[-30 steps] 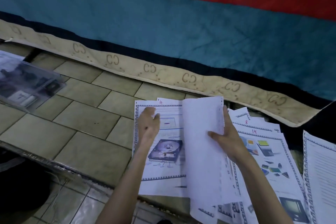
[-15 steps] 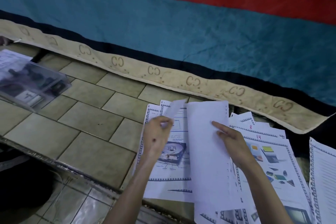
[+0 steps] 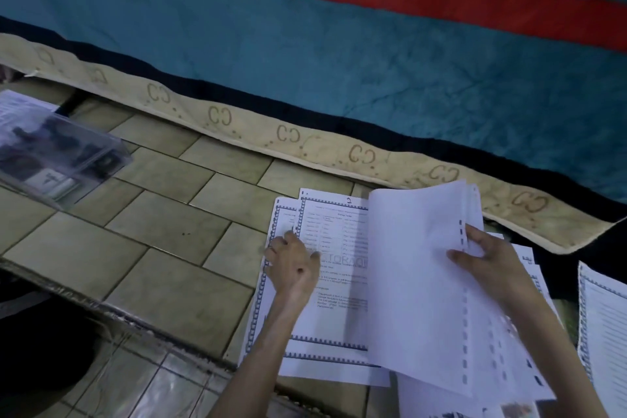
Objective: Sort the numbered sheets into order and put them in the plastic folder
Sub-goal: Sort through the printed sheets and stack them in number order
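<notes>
Sorting the numbered sheets on the tiled floor.
Left hand (image 3: pixel 294 268) rests flat, fingers relaxed, on sheet 2 (image 3: pixel 334 248); right hand (image 3: pixel 490 263) pinches the lifted sheets (image 3: pixel 414 282) beside it.

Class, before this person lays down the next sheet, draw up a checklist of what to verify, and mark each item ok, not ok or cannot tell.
1. Left hand steadies the left pile: ok, it rests on it.
2. Right hand holds the lifted sheets: ok, gripping their edge.
3. Number on the pile's top sheet readable: ok, a 2 at the top.
4. Next sheet's number: cannot tell, only blank backs show.
5. Plastic folder within reach: cannot tell, it lies far left on the tiled floor.
</notes>
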{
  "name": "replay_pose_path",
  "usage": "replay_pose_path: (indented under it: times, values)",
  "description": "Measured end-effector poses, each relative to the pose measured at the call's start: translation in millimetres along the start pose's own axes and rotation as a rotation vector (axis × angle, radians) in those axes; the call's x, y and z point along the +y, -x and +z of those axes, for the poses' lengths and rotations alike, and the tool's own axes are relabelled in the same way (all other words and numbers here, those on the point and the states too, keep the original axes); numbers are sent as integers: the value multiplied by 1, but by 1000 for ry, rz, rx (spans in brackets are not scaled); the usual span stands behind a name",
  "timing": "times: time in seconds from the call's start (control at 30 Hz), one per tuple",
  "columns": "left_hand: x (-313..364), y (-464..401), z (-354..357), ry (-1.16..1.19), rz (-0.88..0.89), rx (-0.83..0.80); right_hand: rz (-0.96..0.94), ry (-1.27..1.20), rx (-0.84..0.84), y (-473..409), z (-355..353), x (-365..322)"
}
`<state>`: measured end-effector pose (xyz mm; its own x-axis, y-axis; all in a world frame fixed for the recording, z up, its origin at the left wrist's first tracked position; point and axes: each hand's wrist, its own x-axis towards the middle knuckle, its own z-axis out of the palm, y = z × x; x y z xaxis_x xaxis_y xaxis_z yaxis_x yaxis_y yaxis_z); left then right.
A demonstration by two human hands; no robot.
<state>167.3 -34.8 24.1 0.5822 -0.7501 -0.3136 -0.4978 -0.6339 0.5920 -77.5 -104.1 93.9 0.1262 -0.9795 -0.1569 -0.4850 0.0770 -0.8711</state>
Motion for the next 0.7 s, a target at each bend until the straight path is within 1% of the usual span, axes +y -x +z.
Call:
replay_pose_path:
  times: [0.13, 0.23, 0.37, 0.43, 0.5, 0.6, 0.7]
  values:
    - [1, -9, 0, 169, -33, 15, 14, 65, -5, 1, -7, -5]
    - [7, -10, -12, 219, 45, 35, -27, 98, -29, 3, 3, -11]
    - [19, -2, -64, 246, 111, 239, -89, 284, -70, -1, 22, -25]
    - [18, 1, -99, 212, 103, 365, -107, 342, -106, -1, 37, -35]
    - [15, 8, -129, 235, 89, 465, -135, 357, -159, 1, 54, -47]
    - [17, 21, -160, 295, 105, 581, -162, 343, -232, 3, 88, -64]
    - [15, 24, -173, 334, 161, 671, -124, 445, -220, 3, 128, -70]
